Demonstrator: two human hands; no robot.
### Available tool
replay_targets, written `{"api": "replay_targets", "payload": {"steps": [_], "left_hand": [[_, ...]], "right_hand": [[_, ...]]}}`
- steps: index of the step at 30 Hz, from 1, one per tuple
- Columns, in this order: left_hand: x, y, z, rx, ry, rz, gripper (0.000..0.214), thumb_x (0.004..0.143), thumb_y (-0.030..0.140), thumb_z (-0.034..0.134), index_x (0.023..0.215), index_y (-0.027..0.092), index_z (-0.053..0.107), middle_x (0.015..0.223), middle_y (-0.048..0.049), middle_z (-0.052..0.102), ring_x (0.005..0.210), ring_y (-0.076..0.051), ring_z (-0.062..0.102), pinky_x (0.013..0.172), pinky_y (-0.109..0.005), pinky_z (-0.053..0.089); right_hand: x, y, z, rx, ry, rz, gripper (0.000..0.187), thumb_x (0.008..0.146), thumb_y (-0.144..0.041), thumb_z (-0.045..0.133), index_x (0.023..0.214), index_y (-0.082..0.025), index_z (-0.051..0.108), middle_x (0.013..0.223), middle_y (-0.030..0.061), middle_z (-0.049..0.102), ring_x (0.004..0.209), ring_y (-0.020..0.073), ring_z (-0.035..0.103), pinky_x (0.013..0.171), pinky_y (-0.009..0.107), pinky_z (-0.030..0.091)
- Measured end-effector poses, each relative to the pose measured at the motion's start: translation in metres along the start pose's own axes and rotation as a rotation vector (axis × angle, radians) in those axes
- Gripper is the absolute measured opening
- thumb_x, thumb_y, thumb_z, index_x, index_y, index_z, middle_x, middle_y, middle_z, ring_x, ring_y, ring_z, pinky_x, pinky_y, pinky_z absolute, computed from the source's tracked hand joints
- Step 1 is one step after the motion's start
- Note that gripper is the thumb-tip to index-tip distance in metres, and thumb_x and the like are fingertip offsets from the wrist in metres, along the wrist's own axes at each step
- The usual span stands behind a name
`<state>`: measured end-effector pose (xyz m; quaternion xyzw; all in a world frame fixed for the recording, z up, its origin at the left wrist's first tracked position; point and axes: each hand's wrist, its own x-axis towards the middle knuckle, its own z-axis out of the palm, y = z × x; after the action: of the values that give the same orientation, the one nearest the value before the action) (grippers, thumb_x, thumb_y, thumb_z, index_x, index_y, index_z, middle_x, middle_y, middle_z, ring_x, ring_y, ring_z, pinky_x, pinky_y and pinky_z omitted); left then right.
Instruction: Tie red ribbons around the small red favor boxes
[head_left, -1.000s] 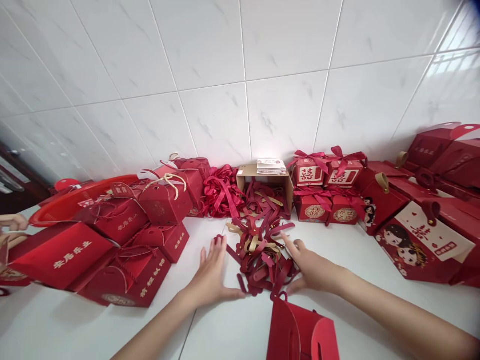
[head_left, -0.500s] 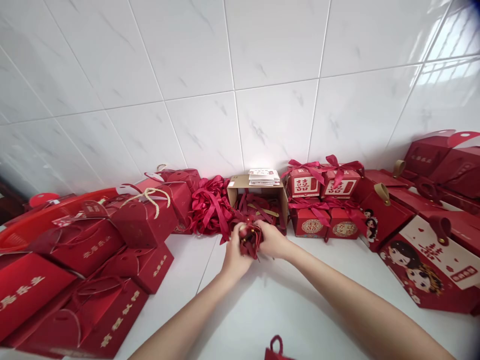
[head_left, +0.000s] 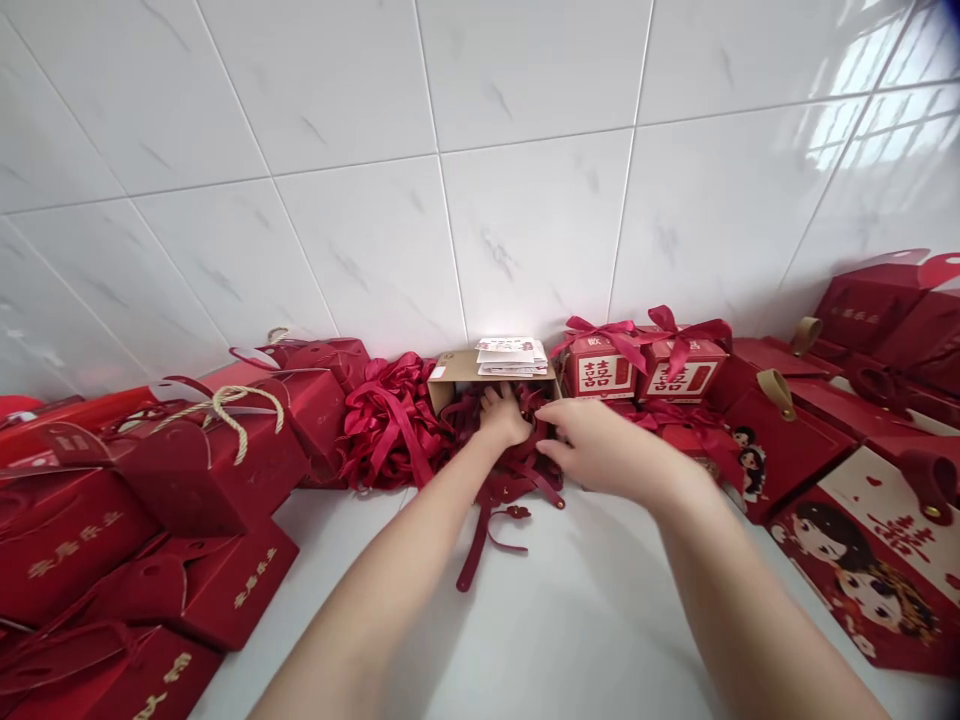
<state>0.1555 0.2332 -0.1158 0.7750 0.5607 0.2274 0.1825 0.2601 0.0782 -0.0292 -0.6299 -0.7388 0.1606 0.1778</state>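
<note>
A cardboard box [head_left: 454,368] lies on its side against the tiled wall, its opening facing me. Dark red straps [head_left: 517,470] with metal studs fill it and spill out onto the white surface. My left hand [head_left: 506,415] reaches into the box, fingers spread over the straps. By the box's right edge is my right hand [head_left: 600,440], slightly blurred, its thumb and fingers apart near the straps and gripping nothing visible. A loose strap [head_left: 471,550] hangs out in front. On the box's top rests a stack of white cards [head_left: 512,355].
Left of the box sits a heap of crimson ribbon [head_left: 394,420]. Red gift boxes [head_left: 217,450] are piled farther left, some with rope handles. Ribbon-tied boxes [head_left: 600,370] stand to the right, beside larger red boxes with printed figures [head_left: 862,560].
The bundle of red straps both hands held in front of the box is out of them. My left hand has moved into the box; my right hand has shifted right. Straps now spill out front.
</note>
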Motion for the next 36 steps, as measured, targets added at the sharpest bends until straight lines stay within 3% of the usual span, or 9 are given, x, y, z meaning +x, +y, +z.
{"api": "replay_targets", "payload": {"steps": [4,7,10,13,17,21,25,31,36], "left_hand": [[-0.009,-0.007,-0.032,0.133,-0.169,-0.004,0.116,0.045,0.041,0.085,0.14,0.01,0.026,0.144,-0.0306,0.028,0.134,-0.051,0.021,0.105,-0.059,0.026],[-0.03,-0.013,-0.067,0.21,-0.28,0.034,0.118,0.045,0.051,0.08,0.141,0.012,0.025,0.146,-0.0287,0.027,0.134,-0.05,0.024,0.103,-0.055,0.031],[-0.063,-0.013,-0.1,0.275,-0.321,0.128,0.104,0.049,0.054,0.076,0.137,0.018,0.036,0.148,-0.0195,0.03,0.138,-0.042,0.02,0.107,-0.052,0.026],[-0.105,-0.015,-0.119,0.335,-0.353,0.158,0.065,0.059,0.051,0.071,0.115,0.021,0.057,0.123,-0.012,0.055,0.12,-0.036,0.045,0.099,-0.044,0.036],[-0.16,-0.035,-0.107,0.324,-0.506,0.057,0.048,0.063,0.05,0.07,0.103,0.024,0.059,0.088,-0.0036,0.064,0.074,-0.023,0.061,0.062,-0.027,0.043],[-0.185,-0.059,-0.071,0.253,-0.399,-0.033,0.054,0.062,0.052,0.071,0.104,0.022,0.056,0.078,-0.0016,0.062,0.069,-0.023,0.06,0.056,-0.026,0.037],[-0.173,-0.067,-0.051,0.221,-0.321,-0.04,0.051,0.074,0.047,0.06,0.116,0.021,0.048,0.079,-0.002,0.063,0.072,-0.023,0.062,0.058,-0.027,0.037],[-0.141,-0.065,-0.047,0.209,-0.264,-0.043,0.045,0.071,0.039,0.062,0.111,0.021,0.049,0.088,-0.0066,0.067,0.078,-0.025,0.065,0.057,-0.027,0.039],[-0.131,-0.063,-0.044,0.242,-0.215,-0.023,0.024,0.068,0.031,0.061,0.09,0.021,0.056,0.086,-0.0081,0.067,0.078,-0.028,0.065,0.057,-0.028,0.036]], "right_hand": [[-0.031,0.015,-0.034,-0.03,0.105,-0.072,0.02,0.09,-0.023,0.046,0.088,-0.02,0.065,0.074,0.0034,0.063,0.066,0.0187,0.061,0.061,0.028,0.047],[-0.043,0.023,-0.043,-0.046,0.181,-0.117,0.021,0.091,-0.028,0.046,0.082,-0.021,0.064,0.069,0.0012,0.061,0.062,0.0167,0.059,0.058,0.027,0.046],[-0.046,0.025,-0.045,-0.053,0.167,-0.105,0.024,0.09,-0.03,0.048,0.072,-0.021,0.06,0.062,-0.0013,0.057,0.052,0.0136,0.054,0.05,0.024,0.041],[-0.045,0.024,-0.046,-0.022,0.141,-0.114,0.021,0.087,-0.028,0.053,0.069,-0.021,0.06,0.059,-0.0025,0.056,0.048,0.0117,0.052,0.046,0.023,0.038],[-0.033,0.014,-0.035,-0.014,-0.052,-0.105,0.002,0.077,-0.022,0.065,0.077,-0.02,0.066,0.068,0.0003,0.062,0.054,0.0151,0.059,0.047,0.024,0.041],[-0.008,-0.007,0.009,-0.184,-0.372,-0.058,0.034,0.062,-0.019,0.08,0.093,-0.016,0.066,0.09,0.009,0.067,0.077,0.0285,0.066,0.055,0.03,0.047],[0.019,-0.014,0.064,-0.18,-0.421,-0.079,0.069,0.053,-0.02,0.088,0.115,-0.016,0.058,0.107,0.0133,0.064,0.095,0.0336,0.064,0.069,0.034,0.051],[0.042,0.005,0.099,-0.125,-0.354,-0.145,0.03,0.089,-0.031,0.062,0.115,-0.015,0.058,0.112,0.008,0.06,0.099,0.0215,0.06,0.084,0.039,0.051],[0.046,0.006,0.099,-0.052,-0.293,-0.102,0.024,0.094,-0.031,0.056,0.112,-0.015,0.059,0.113,0.0075,0.06,0.098,0.0197,0.06,0.085,0.039,0.052]]}}
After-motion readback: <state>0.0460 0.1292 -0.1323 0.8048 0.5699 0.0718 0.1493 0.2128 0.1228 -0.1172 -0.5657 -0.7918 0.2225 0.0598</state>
